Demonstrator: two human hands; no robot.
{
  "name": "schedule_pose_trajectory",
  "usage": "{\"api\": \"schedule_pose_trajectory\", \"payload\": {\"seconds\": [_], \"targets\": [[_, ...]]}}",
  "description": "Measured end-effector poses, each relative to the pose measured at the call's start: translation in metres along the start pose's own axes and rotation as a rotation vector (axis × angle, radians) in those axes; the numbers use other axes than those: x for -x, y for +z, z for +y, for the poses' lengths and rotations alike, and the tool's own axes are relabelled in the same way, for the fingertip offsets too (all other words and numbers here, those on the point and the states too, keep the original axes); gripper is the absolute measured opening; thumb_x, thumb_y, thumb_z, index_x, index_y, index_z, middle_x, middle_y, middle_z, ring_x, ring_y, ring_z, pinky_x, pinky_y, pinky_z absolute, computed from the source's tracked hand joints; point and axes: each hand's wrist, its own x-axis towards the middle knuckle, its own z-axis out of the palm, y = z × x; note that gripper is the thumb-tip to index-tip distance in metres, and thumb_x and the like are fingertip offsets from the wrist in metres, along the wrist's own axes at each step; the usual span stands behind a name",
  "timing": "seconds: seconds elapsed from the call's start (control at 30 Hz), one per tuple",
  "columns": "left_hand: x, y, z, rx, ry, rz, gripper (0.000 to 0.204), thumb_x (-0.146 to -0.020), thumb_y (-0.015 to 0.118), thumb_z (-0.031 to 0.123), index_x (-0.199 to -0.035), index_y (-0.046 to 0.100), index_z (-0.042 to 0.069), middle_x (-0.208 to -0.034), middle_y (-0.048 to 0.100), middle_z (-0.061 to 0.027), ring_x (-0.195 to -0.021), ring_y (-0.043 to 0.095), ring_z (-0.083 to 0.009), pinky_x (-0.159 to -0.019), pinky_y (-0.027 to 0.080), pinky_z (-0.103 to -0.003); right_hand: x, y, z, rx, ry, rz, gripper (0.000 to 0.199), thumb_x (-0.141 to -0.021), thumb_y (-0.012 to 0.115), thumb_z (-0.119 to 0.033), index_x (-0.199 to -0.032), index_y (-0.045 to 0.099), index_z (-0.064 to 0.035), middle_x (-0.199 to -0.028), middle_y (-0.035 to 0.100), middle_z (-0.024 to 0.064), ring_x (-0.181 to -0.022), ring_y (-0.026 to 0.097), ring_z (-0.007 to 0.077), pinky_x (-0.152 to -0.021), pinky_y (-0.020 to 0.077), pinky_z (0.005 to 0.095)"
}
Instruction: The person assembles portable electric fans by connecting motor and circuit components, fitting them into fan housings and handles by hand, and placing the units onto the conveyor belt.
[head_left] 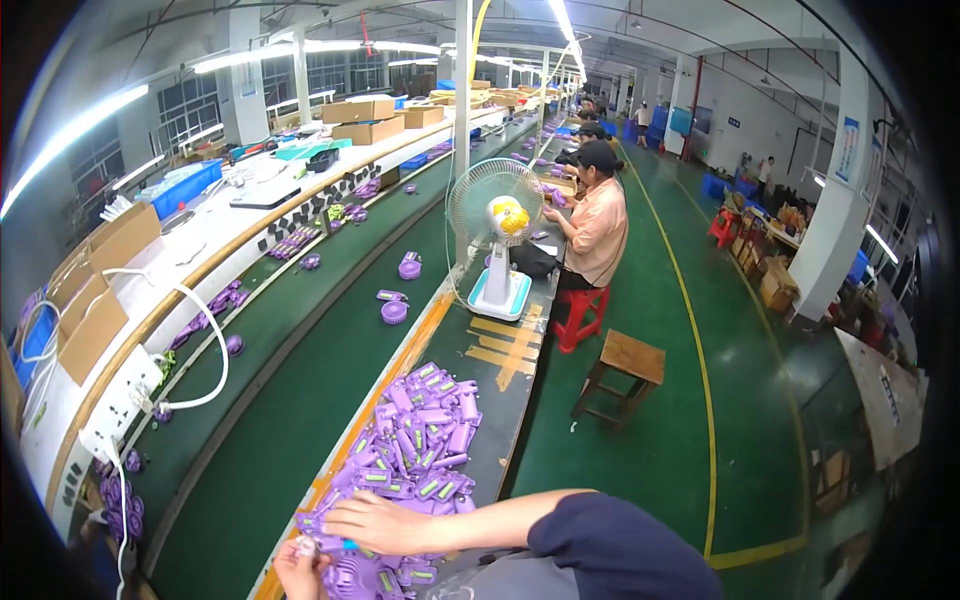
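At the lower edge, my left hand [298,572] is closed in a pinch on a small whitish piece [306,546] too small to name. Just right of it, my right hand [375,522] reaches in from the right, its fingers bent together over the near end of a heap. A bit of something teal [350,545] shows under its palm; what the fingers grip is hidden. Purple plastic housings [410,430] with light-green strips make up the heap, spread along the dark bench. A round, ribbed purple part [352,578] lies below my right hand.
A green conveyor belt [290,430] runs along the left, carrying a few purple handheld fans [395,312]. Ahead on the bench stands a fan [497,240]. Beyond it a person [597,215] sits on a red stool [580,318]. A wooden stool [632,358] stands right of the bench.
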Motion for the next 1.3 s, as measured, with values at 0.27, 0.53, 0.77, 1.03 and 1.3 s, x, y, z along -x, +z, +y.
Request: {"api": "schedule_pose_trajectory", "payload": {"seconds": [0.27,0.53,0.77,1.03,1.3], "targets": [[-0.184,-0.107,-0.093,-0.803,0.321,0.424,0.009,-0.068,0.063,-0.001,-0.071,0.054,-0.002,-0.068,0.058,-0.0114,-0.06,0.056,-0.0217,-0.059,0.046,-0.033,0.155,0.035,0.043,-0.121,0.832,-0.654,0.034,-0.073,0.05,-0.008,-0.107,0.053,-0.0047,-0.105,0.053,0.0153,-0.101,0.051,0.0308,-0.084,0.0418,0.0421],[-0.156,-0.026,-0.128,-0.942,0.043,0.187,0.029,-0.073,0.057,0.012,-0.101,0.062,0.008,-0.103,0.059,-0.0157,-0.098,0.055,-0.0322,-0.085,0.043,-0.038,0.137,0.055,0.082,0.056,0.943,-0.577,0.046,-0.062,0.062,-0.004,-0.106,0.051,-0.0002,-0.102,0.054,0.021,-0.096,0.051,0.0373,-0.083,0.0409,0.043],[0.034,-0.034,-0.167,-0.779,0.048,0.606,0.016,-0.071,0.061,0.002,-0.086,0.062,0.006,-0.093,0.061,-0.0124,-0.087,0.057,-0.0287,-0.076,0.047,-0.034,0.167,0.068,0.1,0.078,0.75,-0.599,0.064,-0.063,0.064,0.004,-0.121,0.039,-0.0013,-0.119,0.038,0.0224,-0.11,0.037,0.0402,-0.096,0.0297,0.0444],[0.13,-0.166,-0.194,-1.1,-0.276,1.132,0.029,-0.063,0.061,-0.001,-0.092,0.058,0.004,-0.087,0.055,-0.0158,-0.087,0.053,-0.0353,-0.081,0.043,-0.039,0.171,0.078,0.115,0.081,0.773,-0.685,0.058,-0.067,0.063,0.004,-0.12,0.039,-0.0018,-0.113,0.043,0.0193,-0.108,0.04,0.0374,-0.091,0.035,0.0422],[0.155,-0.171,-0.22,-0.596,-0.478,1.055,0.047,-0.063,0.071,0.007,-0.105,0.048,0.007,-0.095,0.059,-0.0141,-0.083,0.06,-0.0258,-0.074,0.048,-0.035,0.184,0.068,0.116,0.004,0.95,-0.409,0.055,-0.07,0.057,0.008,-0.122,0.039,-0.0021,-0.113,0.043,0.0155,-0.102,0.048,0.0276,-0.081,0.044,0.0328]]}}
